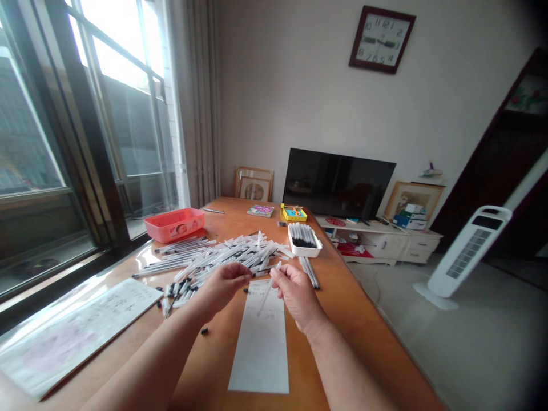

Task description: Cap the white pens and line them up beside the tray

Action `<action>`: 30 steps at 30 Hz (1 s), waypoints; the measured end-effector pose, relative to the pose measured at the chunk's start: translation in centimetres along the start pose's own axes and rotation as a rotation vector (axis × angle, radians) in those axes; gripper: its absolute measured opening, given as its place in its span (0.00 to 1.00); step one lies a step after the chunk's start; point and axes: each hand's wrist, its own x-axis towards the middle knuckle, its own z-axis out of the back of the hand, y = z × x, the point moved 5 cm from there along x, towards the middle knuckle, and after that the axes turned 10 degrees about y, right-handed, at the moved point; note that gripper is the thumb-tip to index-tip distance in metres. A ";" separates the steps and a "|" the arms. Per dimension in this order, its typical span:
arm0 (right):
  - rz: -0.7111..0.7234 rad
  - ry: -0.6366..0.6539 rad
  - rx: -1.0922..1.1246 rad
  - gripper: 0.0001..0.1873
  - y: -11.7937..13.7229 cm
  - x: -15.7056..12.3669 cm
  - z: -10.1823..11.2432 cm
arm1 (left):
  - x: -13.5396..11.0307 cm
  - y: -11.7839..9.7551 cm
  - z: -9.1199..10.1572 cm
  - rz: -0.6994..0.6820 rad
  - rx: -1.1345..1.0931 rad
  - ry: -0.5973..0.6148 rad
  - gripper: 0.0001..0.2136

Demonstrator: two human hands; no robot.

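Broadly, everything sits on a long orange-brown wooden worktop (209, 365) that stretches ahead beside the window. Next in spread comes the loose heap of slim white pens with black parts (231, 257), tangled across its middle, then the large white paper pad (98, 325) at the left and the long white paper strip (261, 354) lying between the forearms. Beyond the heap, at the left, stands a translucent red plastic box (175, 225); to the right is a smaller white plastic box (306, 252), packed with pens laid side by side.

Judging by this layout, the work is only partway: the pens in the white box look finished, as does the small row of pens (309, 273) just in front of it, while the heap suggests plenty is left.

Over the strip, the right hand (295, 291) has its fingers closed on a thin translucent white pen barrel (266, 297), held aslant, no black cap visible on it. Beside it, the left hand (226, 282) has its fingertips close together; I cannot tell whether they pinch some tiny piece. Smallest of all, a stubby black cap (204, 330) lies alone, left of the strip
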 end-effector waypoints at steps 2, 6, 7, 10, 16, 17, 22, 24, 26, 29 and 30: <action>0.007 -0.063 -0.002 0.19 -0.3 0.2 0.8 | 0.4 1.1 1.6 0.046 0.286 -0.155 0.07; 0.031 -0.123 -0.048 0.19 -0.9 0.5 1.9 | 0.9 2.2 2.3 0.052 0.792 -0.192 0.07; 0.040 -0.125 -0.057 0.19 -1.0 0.6 1.9 | 0.9 2.3 2.2 0.055 0.864 -0.181 0.08; 0.061 -0.119 -0.069 0.19 -1.0 0.6 2.0 | 0.7 2.3 1.8 0.084 0.990 -0.149 0.09; 0.069 -0.132 -0.087 0.19 -0.8 0.4 2.0 | 0.6 2.0 1.4 0.136 1.082 -0.128 0.10; 0.070 -0.131 -0.090 0.19 -0.8 0.5 2.0 | 0.6 2.0 1.4 0.138 1.092 -0.128 0.11; 0.070 -0.125 -0.098 0.19 -0.8 0.5 1.9 | 0.8 2.3 1.1 0.143 1.131 -0.123 0.12; 0.066 -0.129 -0.093 0.18 -0.8 0.5 2.0 | 0.8 2.4 1.0 0.142 1.143 -0.121 0.12; 0.062 -0.136 -0.090 0.19 -0.8 0.5 2.0 | 0.8 2.4 1.0 0.134 1.136 -0.123 0.12; 0.067 -0.143 -0.092 0.19 -0.8 0.5 2.1 | 0.5 1.9 1.4 0.116 1.090 -0.141 0.12; 0.070 -0.146 -0.088 0.19 -0.8 0.5 2.2 | 0.4 1.7 1.6 0.109 1.066 -0.153 0.12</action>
